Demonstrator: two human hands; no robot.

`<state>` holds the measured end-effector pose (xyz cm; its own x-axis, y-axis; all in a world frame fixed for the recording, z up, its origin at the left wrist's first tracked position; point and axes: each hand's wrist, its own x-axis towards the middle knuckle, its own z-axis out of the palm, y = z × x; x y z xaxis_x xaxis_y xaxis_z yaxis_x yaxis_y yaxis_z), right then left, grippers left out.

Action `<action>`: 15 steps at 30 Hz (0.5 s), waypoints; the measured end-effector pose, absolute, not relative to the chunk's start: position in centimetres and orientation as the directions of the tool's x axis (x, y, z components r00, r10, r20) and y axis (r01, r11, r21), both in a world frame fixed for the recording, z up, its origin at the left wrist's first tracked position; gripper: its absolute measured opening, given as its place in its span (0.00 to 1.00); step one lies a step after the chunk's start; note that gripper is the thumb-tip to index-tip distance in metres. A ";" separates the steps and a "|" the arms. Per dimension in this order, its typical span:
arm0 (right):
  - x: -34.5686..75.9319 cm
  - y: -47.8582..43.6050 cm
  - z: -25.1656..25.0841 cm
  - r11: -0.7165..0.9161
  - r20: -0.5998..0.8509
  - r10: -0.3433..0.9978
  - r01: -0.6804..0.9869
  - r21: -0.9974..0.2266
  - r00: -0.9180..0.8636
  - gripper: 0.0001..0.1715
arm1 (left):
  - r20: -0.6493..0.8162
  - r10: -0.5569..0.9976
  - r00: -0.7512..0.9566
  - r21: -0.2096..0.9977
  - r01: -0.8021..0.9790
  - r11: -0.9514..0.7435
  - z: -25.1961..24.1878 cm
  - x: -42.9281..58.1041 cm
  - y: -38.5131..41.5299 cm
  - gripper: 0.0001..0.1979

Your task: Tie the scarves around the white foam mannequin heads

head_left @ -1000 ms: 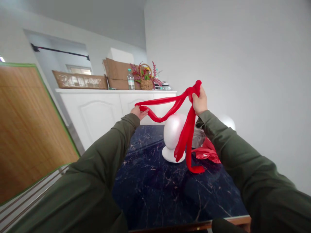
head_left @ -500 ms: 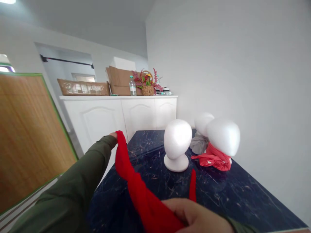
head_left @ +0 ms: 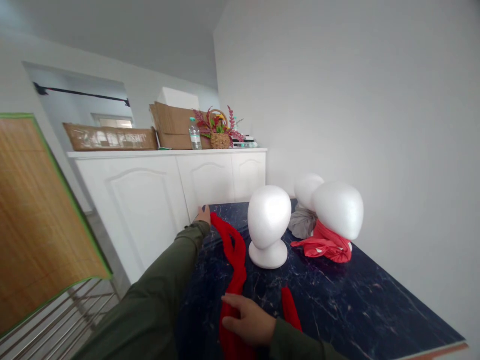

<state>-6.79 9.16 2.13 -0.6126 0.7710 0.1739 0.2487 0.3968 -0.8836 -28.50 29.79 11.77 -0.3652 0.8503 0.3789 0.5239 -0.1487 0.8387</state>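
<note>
A long red cloth strip lies twisted along the dark table, with a looped gap near its far end. My left hand is stretched out to that far end, beside the cloth, its visible fingers apart; its far side is partly hidden. Across the nearer part of the strip rests my right hand, thumb and fingers spread over the fabric. Another red cloth end shows beyond my right wrist, partly behind the sleeve. Just right of the strip, a white foam head stands upright on its round base.
At the back right, one white foam head has coral-red cloth around its base, and another foam head has grey cloth. Behind the marble-patterned table stands a white cabinet carrying boxes, a bottle and a flower basket.
My left hand has moved right and onto the table's far edge area, and the raised strip now lies down on the tabletop. My right hand has moved left and forward, its fingers now spread.
</note>
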 end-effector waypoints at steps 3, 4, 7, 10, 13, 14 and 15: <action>-4.4 10.7 1.8 0.426 0.157 0.688 0.218 -0.878 -0.709 0.23 | 0.356 0.890 -0.284 0.778 0.617 -0.115 8.2 -27.1 28.6 0.27; -3.4 11.4 1.8 0.416 0.153 0.680 0.205 -0.886 -0.717 0.21 | 0.361 0.902 -0.236 0.753 0.644 -0.133 7.0 -26.6 28.2 0.26; -0.8 13.8 1.2 0.332 0.133 0.809 0.259 -0.907 -0.572 0.16 | 0.370 0.926 -0.078 0.680 0.702 -0.212 3.8 -24.4 27.0 0.22; 1.1 16.9 -0.2 0.250 0.235 0.968 0.357 -0.900 -0.086 0.15 | 0.314 0.940 0.136 0.572 0.763 -0.301 1.1 -21.6 25.9 0.23; 2.3 19.4 -1.7 0.229 0.326 0.915 0.360 -0.904 0.239 0.20 | 0.187 0.932 0.311 0.386 0.849 -0.361 -0.8 -19.8 25.2 0.29; 2.6 20.0 -2.1 0.234 0.339 0.903 0.360 -0.903 0.263 0.24 | 0.167 0.927 0.336 0.333 0.866 -0.374 -1.1 -19.9 25.1 0.28; 2.8 20.5 -2.4 0.245 0.355 0.898 0.374 -0.894 0.260 0.28 | 0.170 0.922 0.347 0.298 0.874 -0.384 -1.2 -20.3 25.1 0.28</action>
<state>2.77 20.46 -2.43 0.2598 0.8982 0.3546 0.3740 0.2449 -0.8945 -20.32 25.09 -1.23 0.3474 0.9221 0.1703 0.8739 -0.3842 0.2977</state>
